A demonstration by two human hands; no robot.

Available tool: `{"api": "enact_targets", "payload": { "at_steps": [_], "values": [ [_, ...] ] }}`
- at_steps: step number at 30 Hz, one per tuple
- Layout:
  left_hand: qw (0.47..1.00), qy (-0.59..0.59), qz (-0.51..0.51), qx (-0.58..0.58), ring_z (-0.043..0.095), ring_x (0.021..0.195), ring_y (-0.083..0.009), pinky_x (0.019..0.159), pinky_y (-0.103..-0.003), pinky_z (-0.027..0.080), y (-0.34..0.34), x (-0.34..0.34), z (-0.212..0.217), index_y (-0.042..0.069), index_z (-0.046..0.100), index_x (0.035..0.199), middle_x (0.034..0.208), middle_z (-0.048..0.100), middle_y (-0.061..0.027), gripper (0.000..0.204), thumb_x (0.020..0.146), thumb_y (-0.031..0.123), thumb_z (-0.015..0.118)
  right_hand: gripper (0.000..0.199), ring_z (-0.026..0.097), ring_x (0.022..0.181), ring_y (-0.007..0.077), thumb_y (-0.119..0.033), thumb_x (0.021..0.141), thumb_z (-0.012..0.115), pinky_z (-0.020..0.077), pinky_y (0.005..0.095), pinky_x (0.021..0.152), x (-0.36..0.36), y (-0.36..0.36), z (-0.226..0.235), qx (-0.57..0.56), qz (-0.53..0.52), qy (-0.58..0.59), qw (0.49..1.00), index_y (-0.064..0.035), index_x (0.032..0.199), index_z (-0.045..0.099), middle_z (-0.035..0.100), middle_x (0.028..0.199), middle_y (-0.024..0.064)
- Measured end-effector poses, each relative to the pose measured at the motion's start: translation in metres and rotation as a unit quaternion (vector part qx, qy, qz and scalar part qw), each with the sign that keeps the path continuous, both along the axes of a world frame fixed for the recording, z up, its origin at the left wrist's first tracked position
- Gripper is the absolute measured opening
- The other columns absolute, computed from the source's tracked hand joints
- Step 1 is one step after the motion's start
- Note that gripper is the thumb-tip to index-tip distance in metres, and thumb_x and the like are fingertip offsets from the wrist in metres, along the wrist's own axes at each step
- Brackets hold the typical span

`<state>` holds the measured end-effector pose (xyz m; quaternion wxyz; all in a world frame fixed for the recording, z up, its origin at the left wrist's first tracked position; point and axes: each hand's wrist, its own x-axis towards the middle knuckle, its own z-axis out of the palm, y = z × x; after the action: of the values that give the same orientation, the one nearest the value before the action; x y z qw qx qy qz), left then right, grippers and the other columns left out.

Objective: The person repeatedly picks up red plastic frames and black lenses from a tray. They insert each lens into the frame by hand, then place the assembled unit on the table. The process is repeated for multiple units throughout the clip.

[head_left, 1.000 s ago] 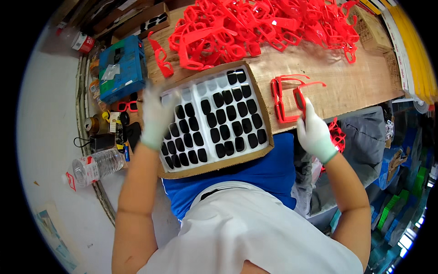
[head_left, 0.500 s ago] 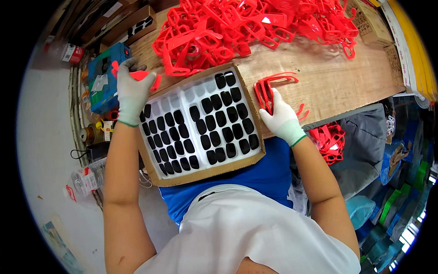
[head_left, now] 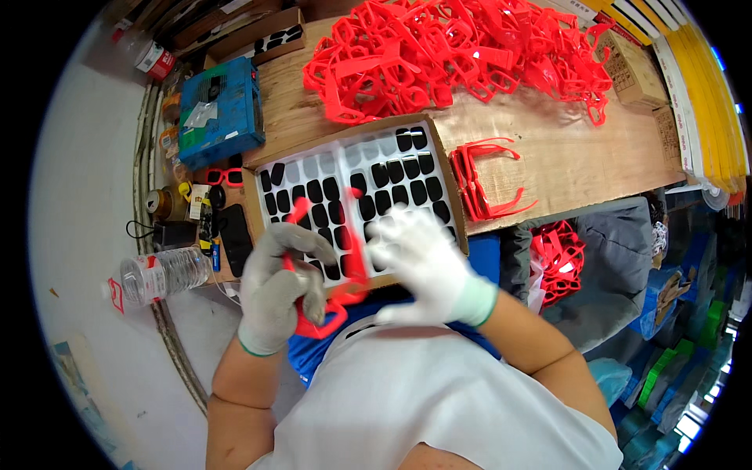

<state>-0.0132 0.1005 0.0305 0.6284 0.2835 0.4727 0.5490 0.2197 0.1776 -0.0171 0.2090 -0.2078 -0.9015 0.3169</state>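
My left hand (head_left: 274, 286), in a white work glove, has its fingers closed around a red glasses frame (head_left: 356, 258). The frame is held over the near part of a shallow cardboard box (head_left: 252, 205), its arms pointing away from me. Dark lenses (head_left: 315, 190) lie in rows in that box's white tray, and my left hand hides some. My gloved right hand (head_left: 435, 270) is motion-blurred beside the held frame, fingers stretched and thumb apart, with nothing visible in it. A small row of red glasses frames (head_left: 470, 184) stands on the table right of the box.
A large heap of red glasses frames (head_left: 439, 59) covers the table's far side. A blue device (head_left: 221, 110) stands at left, near a phone (head_left: 235, 239) and a plastic bottle (head_left: 164, 274). More red frames (head_left: 558, 262) fill a grey bag (head_left: 619, 266) at right.
My left hand has come from beside the blue device to the front of the box, holding a red frame. My right hand has let go of the frames on the right and moved left.
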Motion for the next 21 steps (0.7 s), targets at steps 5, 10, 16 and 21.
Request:
{"api": "enact_targets", "payload": {
  "at_steps": [5, 10, 16, 21],
  "values": [
    [0.978, -0.205, -0.011, 0.031, 0.054, 0.044, -0.0166, 0.039, -0.028, 0.048, -0.009, -0.01, -0.007, -0.001, 0.047, 0.12, 0.105, 0.061, -0.0257, 0.044, 0.076, 0.0, 0.047, 0.026, 0.065, 0.096, 0.0256, -0.035, 0.086, 0.069, 0.0305, 0.0487, 0.115, -0.043, -0.05, -0.025, -0.03, 0.121, -0.006, 0.992, -0.0082, 0.086, 0.067, 0.065, 0.084, 0.0078],
    [0.963, -0.23, -0.004, 0.142, 0.068, 0.077, -0.0259, 0.07, -0.041, 0.059, -0.015, -0.007, -0.032, -0.001, 0.023, 0.154, 0.133, 0.054, -0.0322, 0.079, 0.093, 0.028, 0.064, 0.028, 0.063, 0.067, 0.0322, -0.035, 0.091, 0.065, 0.0489, 0.0448, 0.066, -0.043, -0.066, -0.027, -0.059, 0.038, -0.018, 0.997, -0.0078, 0.083, 0.065, 0.059, 0.066, 0.0118],
    [0.986, 0.137, -0.075, 0.054, 0.061, 0.111, -0.0199, 0.096, -0.035, 0.048, -0.043, 0.024, -0.06, -0.005, 0.041, 0.133, 0.125, 0.065, -0.0209, 0.044, 0.099, 0.019, 0.057, 0.021, 0.061, 0.067, 0.0386, -0.026, 0.089, 0.064, 0.0479, 0.0483, 0.065, -0.049, -0.061, -0.024, -0.162, -0.048, 0.024, 0.985, -0.0049, 0.085, 0.063, 0.061, 0.075, 0.0176],
    [0.997, 0.061, 0.056, 0.002, 0.067, 0.097, -0.0215, 0.091, -0.035, 0.052, -0.037, 0.005, -0.055, -0.005, 0.043, 0.127, 0.101, 0.07, -0.0155, 0.032, 0.102, 0.016, 0.049, 0.02, 0.06, 0.087, 0.0367, -0.021, 0.084, 0.068, 0.0489, 0.0457, 0.08, -0.031, -0.029, -0.015, -0.021, -0.119, 0.111, 0.986, -0.002, 0.087, 0.063, 0.063, 0.091, 0.0165]
  ]
}}
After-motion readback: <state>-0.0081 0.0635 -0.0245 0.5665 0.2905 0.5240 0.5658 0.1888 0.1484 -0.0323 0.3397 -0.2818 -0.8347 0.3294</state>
